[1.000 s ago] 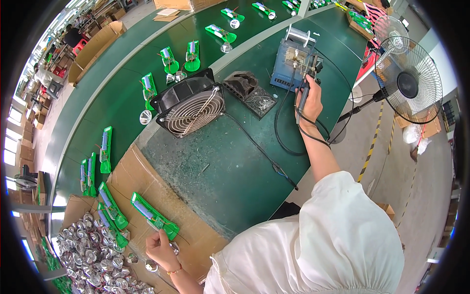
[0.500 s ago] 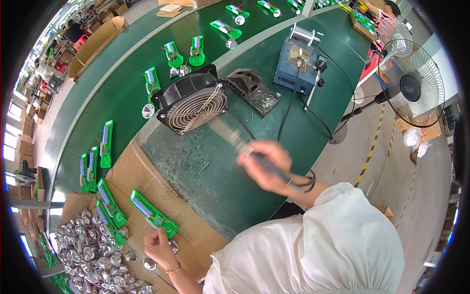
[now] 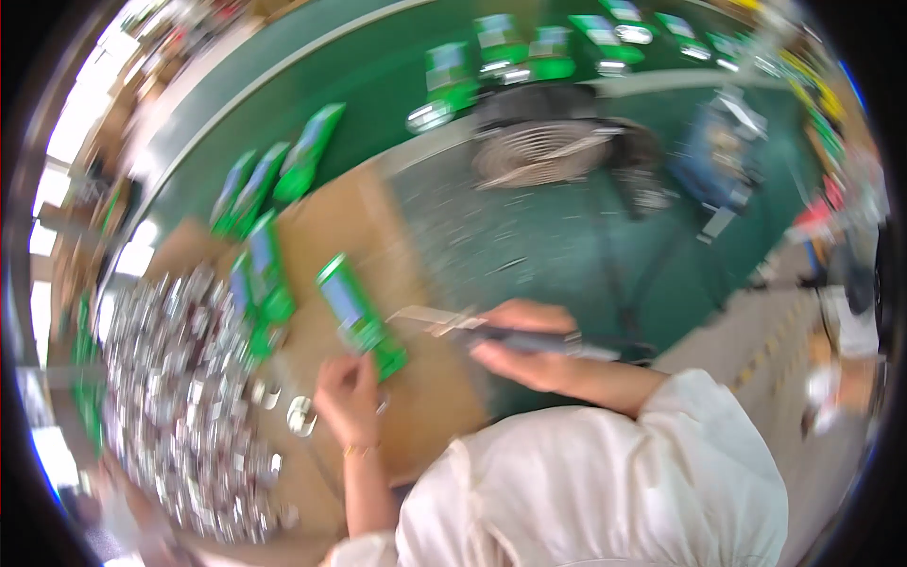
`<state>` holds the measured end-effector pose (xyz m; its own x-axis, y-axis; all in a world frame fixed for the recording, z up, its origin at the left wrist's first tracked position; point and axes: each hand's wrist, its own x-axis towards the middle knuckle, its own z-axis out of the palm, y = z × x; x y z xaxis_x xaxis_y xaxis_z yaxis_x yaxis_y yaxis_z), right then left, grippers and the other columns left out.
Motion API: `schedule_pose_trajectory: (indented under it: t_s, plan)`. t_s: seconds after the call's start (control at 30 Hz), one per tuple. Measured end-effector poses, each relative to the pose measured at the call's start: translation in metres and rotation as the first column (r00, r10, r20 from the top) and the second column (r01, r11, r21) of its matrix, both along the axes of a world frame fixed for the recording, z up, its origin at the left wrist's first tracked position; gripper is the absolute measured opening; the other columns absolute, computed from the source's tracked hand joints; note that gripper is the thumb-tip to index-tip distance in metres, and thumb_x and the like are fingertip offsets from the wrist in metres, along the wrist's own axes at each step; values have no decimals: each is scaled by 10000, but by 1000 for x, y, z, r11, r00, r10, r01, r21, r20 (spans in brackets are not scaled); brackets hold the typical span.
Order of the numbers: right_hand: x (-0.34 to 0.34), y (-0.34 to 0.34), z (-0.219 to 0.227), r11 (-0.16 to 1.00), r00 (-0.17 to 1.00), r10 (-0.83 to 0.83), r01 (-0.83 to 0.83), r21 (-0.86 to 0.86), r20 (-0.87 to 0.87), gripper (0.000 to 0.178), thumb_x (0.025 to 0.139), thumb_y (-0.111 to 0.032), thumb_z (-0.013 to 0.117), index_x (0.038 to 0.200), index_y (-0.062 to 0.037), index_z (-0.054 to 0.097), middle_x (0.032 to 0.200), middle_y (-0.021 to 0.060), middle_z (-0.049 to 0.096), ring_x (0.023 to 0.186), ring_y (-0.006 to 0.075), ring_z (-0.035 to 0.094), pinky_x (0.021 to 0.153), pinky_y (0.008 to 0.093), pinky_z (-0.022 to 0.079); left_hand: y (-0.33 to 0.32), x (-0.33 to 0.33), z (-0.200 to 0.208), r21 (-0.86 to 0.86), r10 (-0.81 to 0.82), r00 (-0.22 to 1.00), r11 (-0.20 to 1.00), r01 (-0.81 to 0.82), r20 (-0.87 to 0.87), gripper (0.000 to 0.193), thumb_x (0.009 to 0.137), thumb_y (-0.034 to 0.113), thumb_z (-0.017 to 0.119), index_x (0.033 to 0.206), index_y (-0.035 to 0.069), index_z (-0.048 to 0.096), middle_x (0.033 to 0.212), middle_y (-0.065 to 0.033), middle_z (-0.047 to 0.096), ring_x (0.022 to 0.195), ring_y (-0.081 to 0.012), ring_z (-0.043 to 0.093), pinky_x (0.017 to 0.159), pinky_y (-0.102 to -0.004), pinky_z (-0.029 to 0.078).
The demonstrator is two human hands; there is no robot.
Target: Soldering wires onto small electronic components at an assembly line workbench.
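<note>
My right hand point(image 3: 540, 374) grips a soldering iron point(image 3: 515, 339) by its dark handle, with the tip pointing left toward a green plastic housing point(image 3: 349, 300). That housing lies slantwise on a cardboard sheet point(image 3: 430, 378) and carries a bluish cylinder. A visible gap separates the iron's tip from the housing. My left hand point(image 3: 348, 397) is closed in a pinch at the housing's near end; its fingers hide what is between them. Close to the left hand lies a small silver reflector point(image 3: 301, 416). Motion blur smears the finer parts.
A heap of silver reflectors point(image 3: 189, 406) covers the left side. Several green housings stand along the green belt point(image 3: 378, 66) beyond. A black fan with a round guard point(image 3: 540, 153), a dark tray point(image 3: 648, 194) and a blue soldering station point(image 3: 710, 156) sit at the back.
My right hand has brought the soldering iron from near the fan toward the green housing. The whole view has swung left and turned. My left hand stays at the housing's near end.
</note>
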<state>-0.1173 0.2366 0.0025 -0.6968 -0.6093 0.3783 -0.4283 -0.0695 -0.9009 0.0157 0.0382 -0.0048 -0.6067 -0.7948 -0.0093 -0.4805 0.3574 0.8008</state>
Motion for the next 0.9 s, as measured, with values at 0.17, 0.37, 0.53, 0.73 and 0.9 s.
schedule_pose_trajectory:
  t_s: [0.17,0.37,0.53,0.73,0.9]
  plan:
    - [6,-7,-4,998,985,53,-48,-33,162,165,764,-32,620,901,46,572,766,102,622,621,121,586,545,220,460,9,-10,0,-142,-77,984,988,54,-161,84,708,63,674,688,1,620,701,-88,581,572,-178,585,525,-263,456]
    - [6,-31,-9,993,966,117,-109,-48,229,177,778,-53,620,906,45,546,746,106,623,614,114,586,539,222,463,8,-7,0,-136,-35,994,990,20,-107,95,693,74,686,665,17,616,731,-67,585,545,-160,575,502,-258,453]
    - [9,-33,-12,995,972,103,-101,-21,211,178,779,-57,618,904,48,547,740,109,623,619,121,587,547,229,466,4,-7,-1,-140,-74,988,989,54,-139,94,692,71,685,659,19,614,746,-63,582,544,-157,570,495,-255,448]
    - [11,-33,-17,998,961,65,-60,-26,270,179,783,-59,615,908,50,548,734,112,623,620,125,586,550,230,466,6,-6,-2,-94,-46,986,995,31,-159,104,700,76,679,661,15,604,750,-68,581,548,-168,576,498,-262,448]
    - [13,-37,-19,998,919,55,-60,1,390,174,790,-59,611,913,48,550,739,116,624,624,125,587,553,231,468,5,-7,-6,-97,-30,988,995,15,-152,104,702,72,673,662,18,594,731,-74,585,552,-190,584,508,-279,455]
